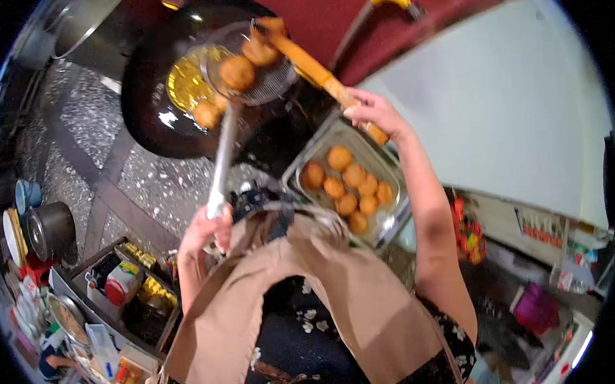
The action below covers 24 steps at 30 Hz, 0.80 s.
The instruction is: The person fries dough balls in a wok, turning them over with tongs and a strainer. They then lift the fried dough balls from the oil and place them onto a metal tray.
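Note:
My right hand (pixel 373 113) is closed round the wooden handle of a wire strainer (pixel 272 82). Several browned balls (pixel 237 73) lie in the strainer, which is over the right part of a dark wok (pixel 150 123). Yellow oil (pixel 187 80) shows in the wok, and another ball (pixel 207 114) is at the oil's lower edge. My left hand (pixel 209 229) grips a long metal utensil (pixel 225 154), whose far end reaches up to the balls beside the strainer. A metal tray (pixel 306 158) with several browned balls (pixel 353 175) stands below my right hand.
At the upper left is a large metal pot (pixel 84 27). A pale flat surface (pixel 482 102) spans the right. To the lower left are a box (pixel 86 304) with jars and a dark lidded pot (pixel 52 230). A purple item (pixel 535 307) lies at the lower right.

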### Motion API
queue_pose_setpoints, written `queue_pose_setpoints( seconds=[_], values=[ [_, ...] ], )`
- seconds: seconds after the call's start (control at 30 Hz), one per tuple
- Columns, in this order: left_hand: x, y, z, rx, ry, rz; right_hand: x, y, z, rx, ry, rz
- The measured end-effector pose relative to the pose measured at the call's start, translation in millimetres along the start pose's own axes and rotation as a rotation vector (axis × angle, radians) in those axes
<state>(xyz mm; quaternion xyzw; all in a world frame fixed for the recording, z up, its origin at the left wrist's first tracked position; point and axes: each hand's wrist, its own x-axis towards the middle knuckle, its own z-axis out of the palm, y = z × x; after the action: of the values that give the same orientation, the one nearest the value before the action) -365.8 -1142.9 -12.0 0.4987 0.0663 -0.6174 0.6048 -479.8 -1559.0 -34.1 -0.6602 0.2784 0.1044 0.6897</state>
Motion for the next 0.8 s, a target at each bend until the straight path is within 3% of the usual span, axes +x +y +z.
queue_pose_setpoints(
  seconds=[0.2,0.33,0.47,0.53,0.63,0.67,0.7,0.8],
  values=[
    [-1.3,4.1,-5.0,-0.039,0.029,0.038,-139.6,63.8,8.4,0.039,0.23,0.032],
    [1.1,5.7,-20.5,-0.117,0.04,0.097,-196.4,131.4,38.5,0.128,0.361,0.325],
    [6.1,11.4,-26.3,-0.172,0.001,0.105,-216.2,207.8,70.7,0.065,0.376,0.411],
    [6.5,11.5,-22.4,-0.18,-0.032,0.122,-211.7,203.8,88.8,-0.055,0.382,0.345],
    [6.2,11.5,-27.2,-0.146,-0.007,0.134,-205.3,165.8,111.5,-0.216,0.373,0.535],
    [5.7,13.2,-30.6,-0.129,-0.037,0.098,-204.9,164.4,118.2,-0.555,0.467,0.426],
    [5.9,12.5,-32.3,-0.127,-0.072,0.11,-204.6,151.7,126.6,-0.649,0.524,0.391],
    [-5.9,12.2,-19.4,-0.063,-0.074,0.078,-191.4,90.9,135.1,-0.686,0.601,0.257]
  ],
)
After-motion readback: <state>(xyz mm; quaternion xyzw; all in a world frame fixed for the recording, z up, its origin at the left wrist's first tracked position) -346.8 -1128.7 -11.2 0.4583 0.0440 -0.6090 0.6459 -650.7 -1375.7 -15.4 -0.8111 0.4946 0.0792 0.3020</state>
